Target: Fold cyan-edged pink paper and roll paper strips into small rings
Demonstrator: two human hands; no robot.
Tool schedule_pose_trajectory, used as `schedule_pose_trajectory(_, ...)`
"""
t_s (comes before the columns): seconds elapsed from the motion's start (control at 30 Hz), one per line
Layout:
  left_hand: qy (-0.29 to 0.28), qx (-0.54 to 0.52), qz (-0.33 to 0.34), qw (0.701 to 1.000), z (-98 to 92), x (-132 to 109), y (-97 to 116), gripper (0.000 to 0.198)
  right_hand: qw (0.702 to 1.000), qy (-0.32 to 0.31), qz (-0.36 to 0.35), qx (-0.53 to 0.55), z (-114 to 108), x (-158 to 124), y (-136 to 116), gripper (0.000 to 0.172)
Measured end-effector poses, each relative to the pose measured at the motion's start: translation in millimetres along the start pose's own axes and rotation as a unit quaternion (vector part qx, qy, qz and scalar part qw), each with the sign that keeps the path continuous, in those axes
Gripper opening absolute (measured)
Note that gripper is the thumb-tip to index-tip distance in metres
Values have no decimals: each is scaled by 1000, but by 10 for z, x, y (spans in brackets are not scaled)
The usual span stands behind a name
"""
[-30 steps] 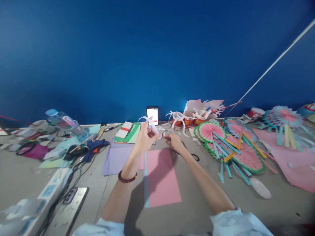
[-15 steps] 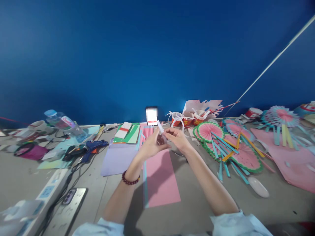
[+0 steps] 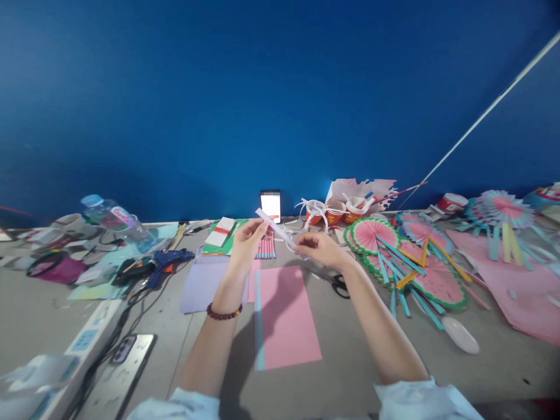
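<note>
Two bare hands (image 3: 249,239), the left, and (image 3: 321,249), the right, meet over the bench (image 3: 350,361) in my head-camera view, with a narrow pale strip (image 3: 280,231) slanting between them.

What has just changed: half a second ago the hands are bunched close together around the strip; now they are apart, and it runs nearly straight from upper left to lower right. The left fingers pinch it near its upper end, a short tip poking past them; the right fingers grasp it toward its lower end, which they partly cover, so I cannot tell quite where it stops. I judge that this separation opens the strip to view, and that the work in hand is still with the strip itself.

The strip is in the air, above the far end of a pink sheet (image 3: 289,315) edged on its left with a light blue band (image 3: 259,326). Just beside the left hand lies pink striped paper (image 3: 266,249). Black-handled scissors (image 3: 340,286) rest beside the right forearm, unheld. Beyond the hands, a lit phone (image 3: 270,206) stands upright against the blue wall (image 3: 262,105).
</note>
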State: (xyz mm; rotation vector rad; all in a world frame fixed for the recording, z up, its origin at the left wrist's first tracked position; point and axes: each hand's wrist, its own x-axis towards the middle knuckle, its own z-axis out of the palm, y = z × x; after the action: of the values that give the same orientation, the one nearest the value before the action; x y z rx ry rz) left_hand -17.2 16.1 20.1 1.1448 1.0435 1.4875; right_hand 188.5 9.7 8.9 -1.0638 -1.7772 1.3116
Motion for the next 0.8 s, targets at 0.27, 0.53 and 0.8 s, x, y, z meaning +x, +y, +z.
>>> schedule_pose_trajectory(0.27, -8, 8, 7, 1000, 101, -71, 88, 27, 997, -3, -47, 59, 31, -47, -97, 31)
schedule_pose_trajectory(0.53, -59, 32, -42, 997, 303, -214, 53, 27, 982, 133, -66, 116, 139, -1, -175, 27)
schedule_pose_trajectory(0.8, -129, 43, -39, 990, 413, -307, 64, 30, 970, 205, -54, 116, 174, -27, -225, 21)
